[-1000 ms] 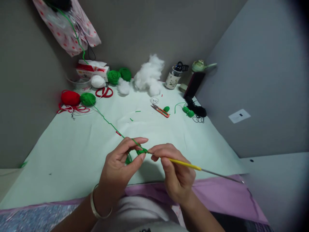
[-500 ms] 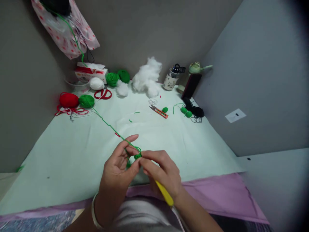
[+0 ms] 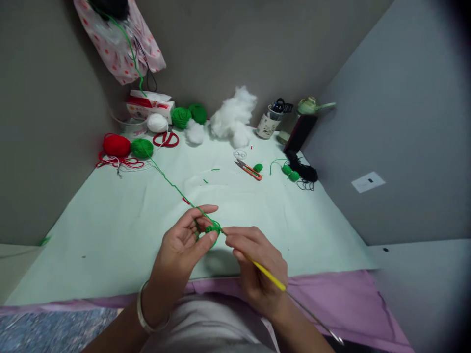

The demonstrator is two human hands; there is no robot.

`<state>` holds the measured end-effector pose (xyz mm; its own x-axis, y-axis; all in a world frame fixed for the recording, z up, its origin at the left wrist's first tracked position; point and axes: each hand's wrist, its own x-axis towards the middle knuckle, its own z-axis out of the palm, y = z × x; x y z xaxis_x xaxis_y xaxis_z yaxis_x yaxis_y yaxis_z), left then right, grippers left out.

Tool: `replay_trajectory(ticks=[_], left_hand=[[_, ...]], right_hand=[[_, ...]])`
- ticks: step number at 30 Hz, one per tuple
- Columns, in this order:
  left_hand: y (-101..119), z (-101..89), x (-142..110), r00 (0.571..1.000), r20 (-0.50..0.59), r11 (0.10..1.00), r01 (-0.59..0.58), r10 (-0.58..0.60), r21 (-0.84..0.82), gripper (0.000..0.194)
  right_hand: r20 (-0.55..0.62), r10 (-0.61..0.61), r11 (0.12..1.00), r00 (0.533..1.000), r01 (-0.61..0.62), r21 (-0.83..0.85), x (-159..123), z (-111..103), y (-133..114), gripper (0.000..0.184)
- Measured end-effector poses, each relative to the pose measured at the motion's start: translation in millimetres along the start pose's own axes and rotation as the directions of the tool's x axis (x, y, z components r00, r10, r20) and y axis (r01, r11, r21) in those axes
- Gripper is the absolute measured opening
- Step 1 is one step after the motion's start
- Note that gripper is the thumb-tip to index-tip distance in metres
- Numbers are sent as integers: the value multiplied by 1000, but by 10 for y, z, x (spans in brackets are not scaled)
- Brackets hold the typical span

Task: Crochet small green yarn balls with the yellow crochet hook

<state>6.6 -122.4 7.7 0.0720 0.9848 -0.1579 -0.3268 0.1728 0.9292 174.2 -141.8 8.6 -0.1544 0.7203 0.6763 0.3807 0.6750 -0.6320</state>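
My left hand (image 3: 184, 242) pinches a small green crochet piece (image 3: 212, 229) between thumb and fingers, its index finger raised with green yarn running over it. That strand leads back to a green yarn ball (image 3: 142, 148) at the left. In my right hand (image 3: 259, 262) is a crochet hook (image 3: 271, 276) with a yellow handle, held like a pen. Its tip meets the green piece near my left thumb, and a metal end sticks out behind my right hand. Exactly how the tip sits in the stitches is too small to tell.
Thread snips (image 3: 248, 170) lie mid-table beside a small green ball (image 3: 258, 167). White stuffing (image 3: 233, 117), red-handled scissors (image 3: 166, 139), red yarn (image 3: 117, 145) and a pen cup (image 3: 269, 122) stand or lie farther back. Black yarn (image 3: 303, 169) lies at the right by joined green balls (image 3: 290, 173).
My right hand has drawn slightly away from my left, turning the hook so that more of its handle and its rear metal end show. The whole view has shifted a little.
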Motion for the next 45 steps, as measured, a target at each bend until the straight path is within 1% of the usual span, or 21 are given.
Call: replay_trajectory(ticks=[2, 4, 7, 9, 13, 16, 19, 23, 27, 29, 32, 34, 37, 41, 45], left_hand=[[17, -9, 20, 1000, 8, 1000, 4, -4, -10, 34], [30, -2, 37, 999, 33, 998, 35, -34, -53, 33], [41, 35, 46, 991, 93, 987, 104, -93, -124, 31], [49, 65, 41, 984, 127, 980, 140, -122, -142, 30], [77, 111, 24, 984, 114, 967, 159, -138, -198, 29], [89, 122, 0, 980, 123, 960, 179, -155, -217, 30], [90, 126, -35, 977, 150, 961, 183, -154, -205, 34], [95, 144, -64, 974, 189, 964, 165, -125, -210, 44], [105, 187, -52, 964, 241, 960, 168, -112, -223, 49], [107, 214, -45, 959, 259, 955, 176, -112, -240, 58], [112, 254, -44, 953, 283, 945, 190, -112, -266, 75], [117, 275, -44, 950, 292, 943, 191, -108, -272, 80], [121, 293, -31, 955, 273, 945, 189, -114, -267, 80], [120, 298, 3, 966, 226, 943, 189, -128, -274, 75], [117, 304, 42, 965, 229, 940, 191, -127, -283, 76]], right_hand=[[-3, 38, 998, 999, -38, 50, -8, 3, 1, 31], [-35, 104, 987, 994, -99, 129, -17, 19, 9, 30], [-124, 215, 942, 969, -172, 286, -24, 51, 27, 28], [-160, 285, 904, 945, -209, 374, -22, 65, 34, 24], [-150, 424, 810, 893, -300, 505, -3, 76, 33, 21], [-132, 478, 745, 869, -321, 585, 22, 89, 30, 22], [-117, 490, 722, 864, -326, 611, 44, 105, 35, 22], [-77, 462, 713, 883, -319, 624, 45, 109, 55, 19], [-62, 457, 716, 887, -325, 618, 24, 82, 82, 13], [-58, 452, 720, 890, -326, 613, 15, 61, 93, 10], [-54, 432, 717, 900, -306, 626, 8, 31, 103, 12], [-54, 406, 719, 912, -283, 635, 7, 9, 106, 13], [-43, 385, 740, 922, -280, 612, 16, -24, 110, 13], [-32, 372, 785, 928, -296, 544, 42, -44, 126, 16], [-54, 344, 815, 937, -270, 513, 75, -8, 146, 23]])
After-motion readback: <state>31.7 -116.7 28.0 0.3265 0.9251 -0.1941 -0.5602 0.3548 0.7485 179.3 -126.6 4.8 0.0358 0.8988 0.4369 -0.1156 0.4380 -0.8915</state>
